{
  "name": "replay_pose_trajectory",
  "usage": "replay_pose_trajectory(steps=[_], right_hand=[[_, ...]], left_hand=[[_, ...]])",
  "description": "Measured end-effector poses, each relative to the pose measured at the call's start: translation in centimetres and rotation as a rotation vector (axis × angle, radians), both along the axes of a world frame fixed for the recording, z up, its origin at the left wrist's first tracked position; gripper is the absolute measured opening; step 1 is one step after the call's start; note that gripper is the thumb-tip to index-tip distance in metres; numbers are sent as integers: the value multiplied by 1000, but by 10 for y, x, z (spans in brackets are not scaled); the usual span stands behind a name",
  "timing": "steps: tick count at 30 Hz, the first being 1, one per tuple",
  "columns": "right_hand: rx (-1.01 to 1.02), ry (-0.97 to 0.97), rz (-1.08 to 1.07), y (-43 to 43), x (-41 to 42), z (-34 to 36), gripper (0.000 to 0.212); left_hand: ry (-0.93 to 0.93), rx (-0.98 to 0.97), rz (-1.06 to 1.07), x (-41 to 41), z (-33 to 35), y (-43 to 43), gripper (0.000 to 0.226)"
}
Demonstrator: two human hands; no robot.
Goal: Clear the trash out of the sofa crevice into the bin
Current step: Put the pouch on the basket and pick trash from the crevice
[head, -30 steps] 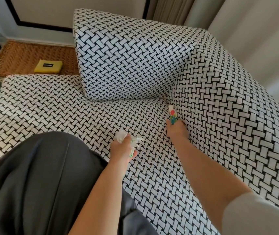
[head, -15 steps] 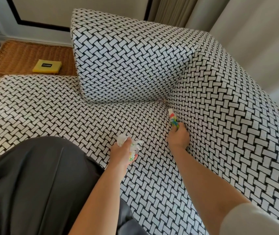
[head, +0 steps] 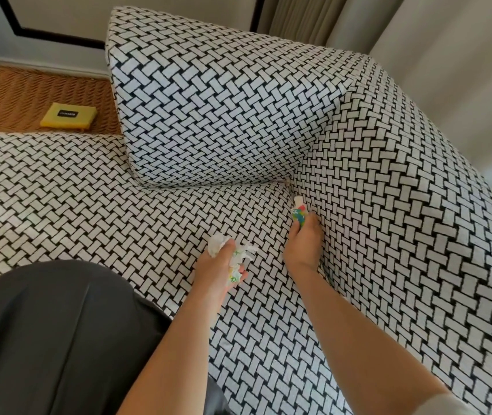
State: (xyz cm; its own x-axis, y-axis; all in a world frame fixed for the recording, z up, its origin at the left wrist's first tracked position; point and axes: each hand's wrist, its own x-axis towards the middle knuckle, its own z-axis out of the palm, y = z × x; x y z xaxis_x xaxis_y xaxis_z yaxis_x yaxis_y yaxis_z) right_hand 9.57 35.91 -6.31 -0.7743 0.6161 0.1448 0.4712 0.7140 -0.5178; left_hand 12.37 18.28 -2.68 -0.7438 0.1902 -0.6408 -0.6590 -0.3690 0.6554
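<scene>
A black-and-white woven-pattern sofa (head: pixel 95 205) fills the view. My right hand (head: pixel 301 247) grips a colourful wrapper (head: pixel 298 212) that stands up along the crevice (head: pixel 291 187) between the seat and the right armrest. My left hand (head: pixel 218 269) hovers over the seat and holds crumpled white paper scraps (head: pixel 238 256) with bits of colour. No bin is in view.
A large back cushion (head: pixel 209 100) leans at the rear. Behind the seat, at the left, a wicker surface (head: pixel 14 97) carries a yellow box (head: pixel 69 115). My dark-clothed lap (head: pixel 53 339) covers the lower left. Pale curtains (head: pixel 448 55) hang to the right.
My right hand with the wrapper has shifted slightly toward me along the crevice. My left hand keeps hold of the crumpled paper and has barely moved.
</scene>
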Motion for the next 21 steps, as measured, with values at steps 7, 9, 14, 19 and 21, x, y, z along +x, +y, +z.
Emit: replay_pose_trajectory(steps=[7, 9, 14, 19, 21], right_hand=[[-55, -71, -33, -4, -34, 2, 43], [11, -144, -14, -2, -39, 0, 46], [132, -336, -57, 1, -52, 0, 47], [117, -328, -85, 0, -55, 3, 45], [122, -267, -69, 0, -54, 2, 43]], left_hand=[[-5, 47, -6, -7, 1, 2, 18], [-7, 60, -2, -9, 0, 3, 17], [4, 114, -33, -16, -2, 5, 17], [9, 161, -42, -21, -4, 7, 23], [13, 179, -52, -22, -5, 8, 25]])
